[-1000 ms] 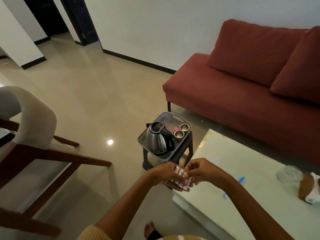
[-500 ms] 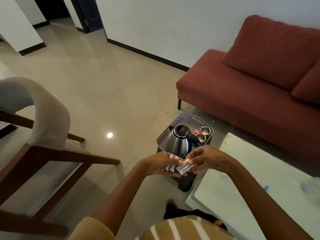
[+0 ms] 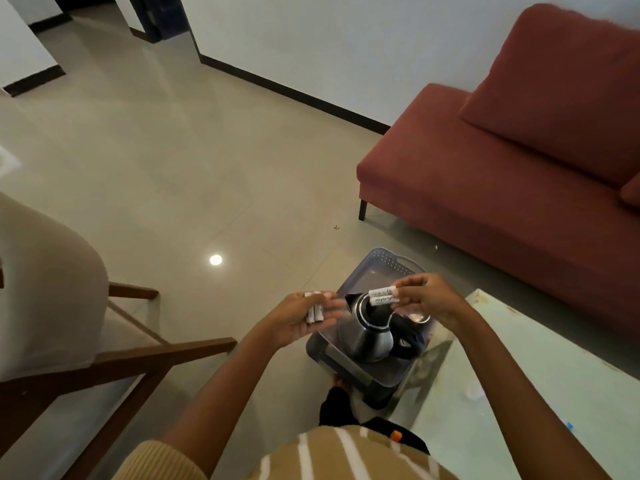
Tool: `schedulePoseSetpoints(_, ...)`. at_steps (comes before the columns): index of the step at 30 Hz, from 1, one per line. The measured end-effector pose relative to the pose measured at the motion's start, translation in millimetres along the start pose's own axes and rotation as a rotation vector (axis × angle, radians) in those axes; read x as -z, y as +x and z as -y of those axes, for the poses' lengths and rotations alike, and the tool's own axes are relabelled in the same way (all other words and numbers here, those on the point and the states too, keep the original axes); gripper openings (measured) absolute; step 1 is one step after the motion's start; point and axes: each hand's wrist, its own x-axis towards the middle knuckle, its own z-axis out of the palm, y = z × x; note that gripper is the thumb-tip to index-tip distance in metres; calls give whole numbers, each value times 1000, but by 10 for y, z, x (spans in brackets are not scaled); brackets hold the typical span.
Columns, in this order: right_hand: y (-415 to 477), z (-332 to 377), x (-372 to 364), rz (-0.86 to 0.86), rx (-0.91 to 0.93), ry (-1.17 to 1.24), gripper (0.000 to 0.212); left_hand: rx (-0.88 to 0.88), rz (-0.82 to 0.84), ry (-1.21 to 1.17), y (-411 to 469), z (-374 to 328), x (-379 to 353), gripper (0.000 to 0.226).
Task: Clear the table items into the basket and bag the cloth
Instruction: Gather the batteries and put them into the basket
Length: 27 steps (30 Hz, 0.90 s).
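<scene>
My left hand [image 3: 304, 317] holds a few small white batteries [image 3: 314, 311] upright in its fingers, just left of the basket. My right hand [image 3: 429, 299] pinches two white batteries [image 3: 382, 296] lying sideways, directly above the kettle's open top. The grey plastic basket [image 3: 384, 263] sits on a dark stool beside the table and holds a steel kettle [image 3: 367, 332] with a black handle and a metal cup [image 3: 419, 317], partly hidden by my right hand. No cloth or bag is in view.
The pale glass-topped table [image 3: 540, 386] runs along the right, with a small blue item [image 3: 569, 426] at its near edge. A red sofa [image 3: 502, 174] stands behind it. A wooden armchair [image 3: 69, 341] with a beige cushion stands at left. Tiled floor stretches beyond.
My hands, joined around one bundle of batteries, have split apart: the right took two batteries over the kettle, the left kept the rest. The view shifted closer over the basket.
</scene>
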Motion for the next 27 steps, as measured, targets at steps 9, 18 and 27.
schedulePoseSetpoints(9,1582,-199,-42,-362,29,-315,27,71,-102,-215,593,-470,211,19)
schedulePoseSetpoints(18,2540,-766,-267,-116,-117,-796,22,187,-189,-333,1044,-489,458,27)
schedulePoseSetpoints(27,2987,-1109,-624,114,-264,-858,10,195,-148,-281,1296,-511,583,30)
